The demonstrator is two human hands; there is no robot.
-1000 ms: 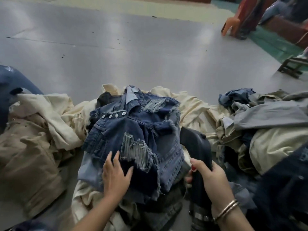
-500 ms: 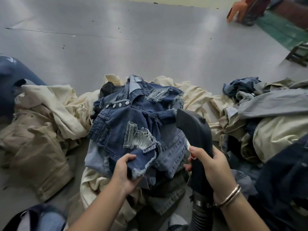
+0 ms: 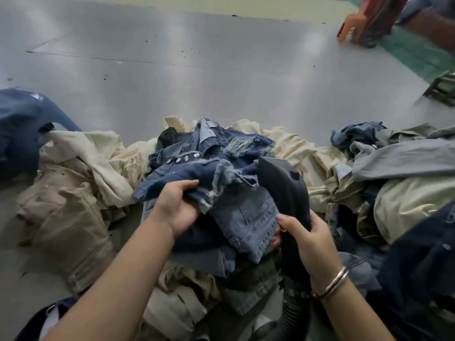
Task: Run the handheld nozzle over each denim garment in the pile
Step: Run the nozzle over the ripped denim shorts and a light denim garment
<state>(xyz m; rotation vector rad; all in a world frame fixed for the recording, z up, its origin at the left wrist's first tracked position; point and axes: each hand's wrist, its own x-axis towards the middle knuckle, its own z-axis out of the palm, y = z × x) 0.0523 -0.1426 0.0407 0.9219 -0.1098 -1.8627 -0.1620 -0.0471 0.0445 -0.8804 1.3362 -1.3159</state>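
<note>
Floor (image 3: 197, 77), grey and glossy, carries every item listed here.

At your far left: dark navy garment (image 3: 22, 134), bunched against the frame edge. Beside it: tan and cream cotton clothes (image 3: 73, 193), crumpled in a loose heap.

Your left hand (image 3: 176, 205): fingers curled round a frayed hem of the blue distressed denim jacket (image 3: 211, 168), which tops the centre of the pile. Jacket detail: row of metal studs along one seam, ripped patches with pale threads, lighter stitched panel hanging toward you.

Just right of the jacket: black plastic handheld nozzle (image 3: 283, 185), upright, its flat head touching the denim's right edge. Your right hand (image 3: 310, 242) is wrapped round the nozzle's neck, thumb on the near face. Metal bangles (image 3: 332, 283) sit on that wrist. Ribbed black hose (image 3: 295, 313) runs down from the nozzle toward the bottom edge.

At right: mixed grey, cream and blue garments (image 3: 394, 168), piled; dark denim (image 3: 418, 267) nearest you.

At far upper right: orange plastic stool legs (image 3: 349, 23) on a green floor strip (image 3: 418, 52).
</note>
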